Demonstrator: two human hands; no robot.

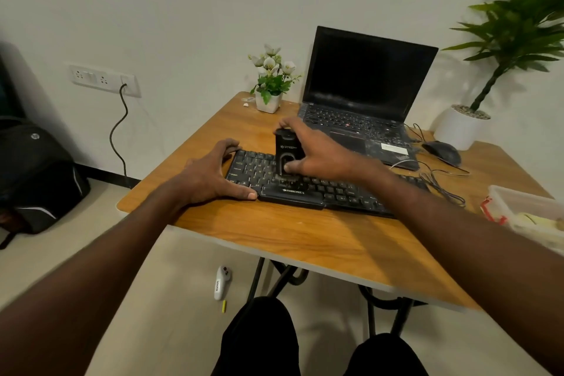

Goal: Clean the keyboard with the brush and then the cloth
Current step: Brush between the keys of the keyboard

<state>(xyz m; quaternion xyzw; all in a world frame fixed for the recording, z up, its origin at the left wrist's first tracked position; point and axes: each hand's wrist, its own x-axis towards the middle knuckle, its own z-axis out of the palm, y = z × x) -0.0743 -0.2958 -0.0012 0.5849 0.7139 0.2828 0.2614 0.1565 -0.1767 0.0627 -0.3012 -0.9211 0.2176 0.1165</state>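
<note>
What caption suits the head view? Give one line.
Right hand holds the brush upright on the keyboard; left hand steadies it.

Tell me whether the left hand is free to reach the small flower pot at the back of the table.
Probably yes. The left hand only steadies the keyboard at its left end, and bare table lies between it and the flower pot. The right hand holding the brush stands to the side.
</note>
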